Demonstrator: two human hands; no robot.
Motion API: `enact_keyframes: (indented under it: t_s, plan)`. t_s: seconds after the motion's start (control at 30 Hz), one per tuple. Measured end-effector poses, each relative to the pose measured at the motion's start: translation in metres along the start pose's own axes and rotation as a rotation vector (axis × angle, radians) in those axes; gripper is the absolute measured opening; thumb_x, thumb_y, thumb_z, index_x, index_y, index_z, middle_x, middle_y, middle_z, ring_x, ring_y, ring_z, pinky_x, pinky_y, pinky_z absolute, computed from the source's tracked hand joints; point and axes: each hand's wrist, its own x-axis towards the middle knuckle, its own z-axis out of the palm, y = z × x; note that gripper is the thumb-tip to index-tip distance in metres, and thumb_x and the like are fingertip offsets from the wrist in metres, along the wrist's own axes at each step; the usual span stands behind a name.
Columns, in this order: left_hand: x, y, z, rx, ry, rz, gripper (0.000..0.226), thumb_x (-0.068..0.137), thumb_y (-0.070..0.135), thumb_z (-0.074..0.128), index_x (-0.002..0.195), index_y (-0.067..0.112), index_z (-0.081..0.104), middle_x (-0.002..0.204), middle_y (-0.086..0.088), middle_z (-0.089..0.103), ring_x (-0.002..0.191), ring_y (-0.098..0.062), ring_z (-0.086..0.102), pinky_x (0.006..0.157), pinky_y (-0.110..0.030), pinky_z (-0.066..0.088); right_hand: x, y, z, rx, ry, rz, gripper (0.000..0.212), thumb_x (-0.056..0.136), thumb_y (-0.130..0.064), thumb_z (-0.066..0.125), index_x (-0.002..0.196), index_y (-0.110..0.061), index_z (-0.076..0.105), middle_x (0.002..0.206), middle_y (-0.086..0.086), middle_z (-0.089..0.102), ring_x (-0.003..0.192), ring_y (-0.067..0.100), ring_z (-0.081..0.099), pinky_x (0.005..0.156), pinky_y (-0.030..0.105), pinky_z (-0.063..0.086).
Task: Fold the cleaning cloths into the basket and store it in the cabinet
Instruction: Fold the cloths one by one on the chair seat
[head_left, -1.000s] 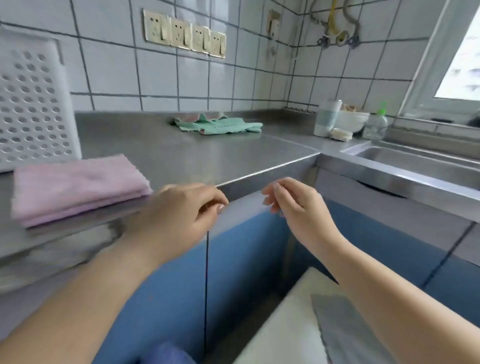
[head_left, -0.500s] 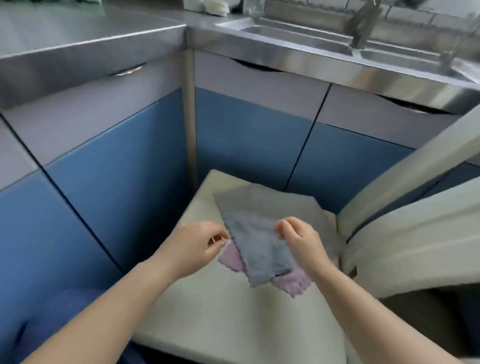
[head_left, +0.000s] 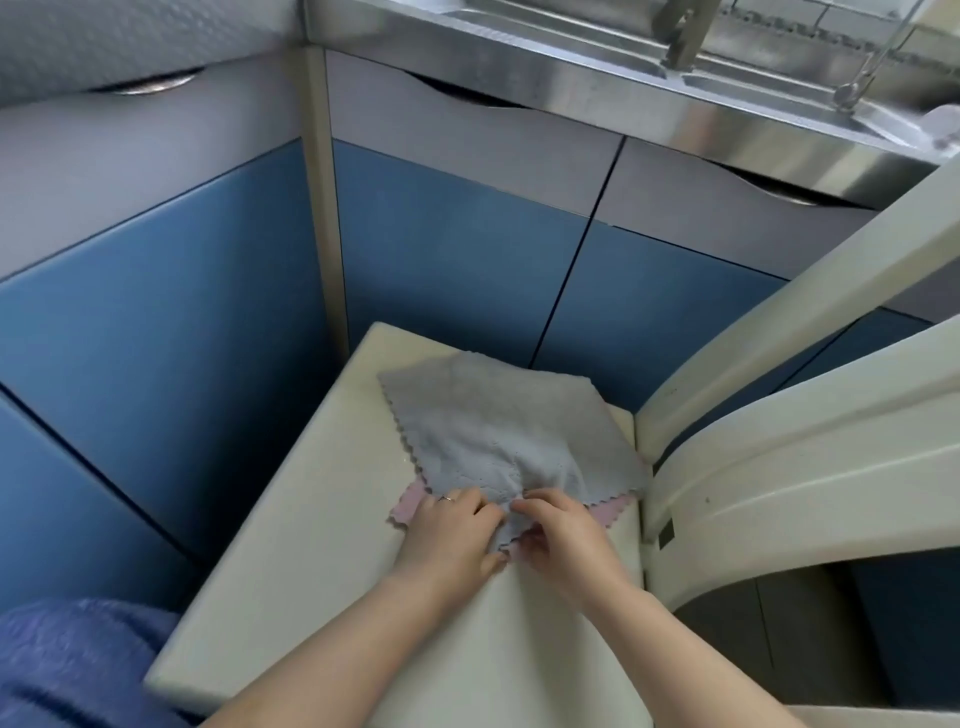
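At lower centre, the grey cloth is pinched at its near corner by left hand and right hand; folding is judged barely begun, no basket in view

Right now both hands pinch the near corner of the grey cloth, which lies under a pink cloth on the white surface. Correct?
Not quite. The head view shows the grey cloth lying on top of the pink cloth, not under it. Left hand and right hand do pinch its near corner on the white surface.
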Motion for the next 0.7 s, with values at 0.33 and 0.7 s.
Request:
enact_keyframes:
  t_s: [0.33, 0.7]
  plan:
    - [0.011, -0.002, -0.009, -0.168, 0.022, -0.090, 0.025, 0.087, 0.028, 0.046, 0.103, 0.023, 0.064, 0.103, 0.001, 0.062, 0.100, -0.020, 0.057, 0.079, -0.031, 0.041, 0.009, -0.010, -0.012, -0.040, 0.064, 0.146, 0.026, 0.087, -0.032, 0.049, 0.098, -0.017, 0.067, 0.094, 0.003, 0.070, 0.092, 0.024, 0.063, 0.076, 0.035, 0.046]
    - [0.037, 0.008, -0.075, -0.292, 0.233, -0.107, 0.021, 0.095, 0.022, 0.039, 0.101, 0.023, 0.059, 0.100, 0.001, 0.067, 0.095, -0.026, 0.060, 0.077, -0.037, 0.047, 0.021, 0.000, -0.041, 0.079, 0.249, 0.319, 0.032, 0.089, -0.013, 0.047, 0.118, -0.022, 0.057, 0.121, -0.001, 0.053, 0.105, 0.019, 0.052, 0.077, 0.032, 0.043]
